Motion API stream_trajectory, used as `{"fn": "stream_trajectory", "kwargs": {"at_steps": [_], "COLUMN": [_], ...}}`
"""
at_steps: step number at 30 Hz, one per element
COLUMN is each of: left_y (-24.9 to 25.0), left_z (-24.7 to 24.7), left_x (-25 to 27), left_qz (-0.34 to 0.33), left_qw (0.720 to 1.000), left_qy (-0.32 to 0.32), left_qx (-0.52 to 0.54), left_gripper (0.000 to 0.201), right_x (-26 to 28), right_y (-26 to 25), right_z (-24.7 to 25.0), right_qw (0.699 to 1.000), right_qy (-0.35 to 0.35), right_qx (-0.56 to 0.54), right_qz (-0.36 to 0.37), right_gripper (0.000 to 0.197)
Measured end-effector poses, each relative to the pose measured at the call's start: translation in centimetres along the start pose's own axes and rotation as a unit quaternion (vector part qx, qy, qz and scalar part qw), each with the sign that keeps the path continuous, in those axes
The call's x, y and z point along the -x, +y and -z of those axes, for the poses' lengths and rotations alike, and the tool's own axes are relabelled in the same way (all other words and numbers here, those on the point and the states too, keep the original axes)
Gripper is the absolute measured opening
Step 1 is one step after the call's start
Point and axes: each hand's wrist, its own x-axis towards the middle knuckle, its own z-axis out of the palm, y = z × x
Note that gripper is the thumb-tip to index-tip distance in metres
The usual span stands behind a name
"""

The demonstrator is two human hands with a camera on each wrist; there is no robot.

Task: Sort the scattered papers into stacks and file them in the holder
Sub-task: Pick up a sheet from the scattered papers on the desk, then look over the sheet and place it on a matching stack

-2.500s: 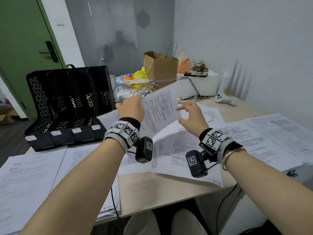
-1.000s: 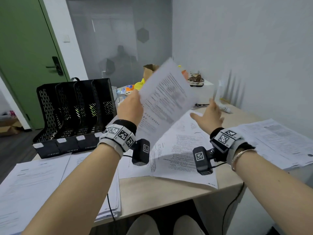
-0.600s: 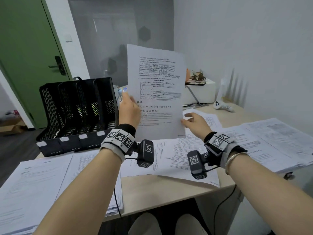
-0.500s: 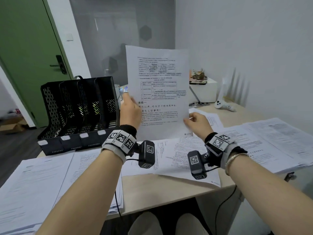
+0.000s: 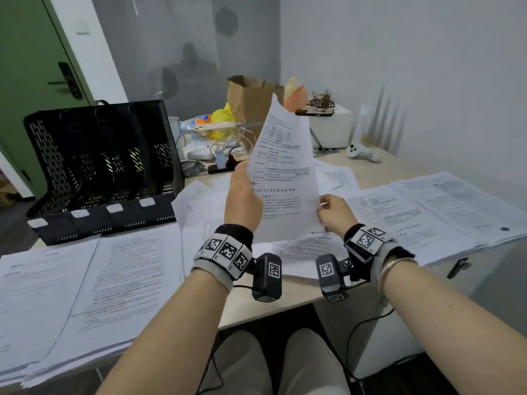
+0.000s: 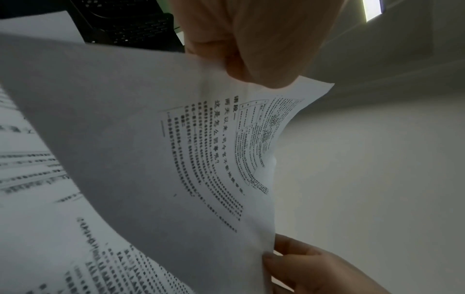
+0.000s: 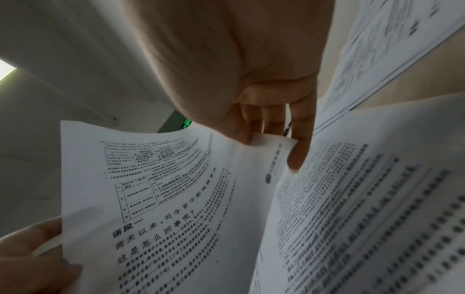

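My left hand (image 5: 243, 199) pinches the sheet's (image 5: 285, 178) left edge. My right hand (image 5: 334, 210) pinches its lower right corner, above the desk (image 5: 285, 297).

A: Where does the held sheet (image 5: 285, 178) sit?

B: Above the middle of the desk (image 5: 265, 303), between the hands: the left hand (image 5: 242, 201) on its left edge, the right hand (image 5: 333, 210) at its lower right corner.

A: And under it?

B: Loose papers (image 5: 299, 249) flat on the desk. Left of those, two stacks (image 5: 85, 286) side by side at the near edge (the outer one overhangs it).

A: The holder (image 5: 99, 166)?

B: Behind those stacks, at the desk's far left. To its right, a paper bag (image 5: 251, 101) at the back.

A: The right side?

B: More sheets (image 5: 445, 206) spread there, with a controller (image 5: 360, 152) behind them, near the wall.
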Motion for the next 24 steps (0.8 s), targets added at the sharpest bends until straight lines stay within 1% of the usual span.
{"fn": "stream_trajectory", "kwargs": {"at_steps": [4,6,8,10,13,17,19,22,24], "left_y": [0.1,0.7,1.5,2.0,2.7,4.6,5.8,7.6,8.5], "left_z": [-0.9,-1.2,-1.8,-2.9,-4.8,-7.3,-8.7,-10.9,-12.2], "left_x": [-0.6,-0.8,-0.8,-1.1,-1.6,-1.8,-1.6,-1.2,-0.9], "left_qz": [0.017,0.028,0.039,0.044,0.051,0.041,0.029,0.022,0.027], "left_qw": [1.000,0.999,0.997,0.995,0.995,0.996,0.996,0.994,0.991], "left_qy": [-0.007,-0.029,-0.064,-0.081,-0.080,-0.075,-0.077,-0.088,-0.095], "left_qx": [0.017,0.025,-0.005,-0.038,-0.035,0.011,0.036,0.068,0.090], "left_gripper": [0.071,0.078,0.074,0.063,0.049,0.048,0.048,0.050,0.050], "right_x": [-0.1,-0.3,-0.3,0.1,1.1,2.9,3.8,5.1,5.6], "right_y": [1.4,2.0,2.5,3.1,4.2,5.5,5.5,5.4,5.4], "right_z": [1.3,2.2,3.6,5.1,7.5,10.0,10.6,11.0,11.2], "right_qw": [1.000,0.999,0.998,0.996,0.991,0.984,0.985,0.992,0.994], "right_qy": [0.008,0.021,0.047,0.079,0.130,0.174,0.158,0.082,0.054], "right_qx": [-0.004,-0.004,-0.010,-0.018,-0.037,-0.018,-0.046,-0.094,-0.099], "right_qz": [-0.018,-0.028,-0.031,-0.020,-0.004,0.034,0.043,0.031,0.014], "right_gripper": [0.027,0.029,0.032,0.033,0.030,0.027,0.028,0.034,0.039]}}
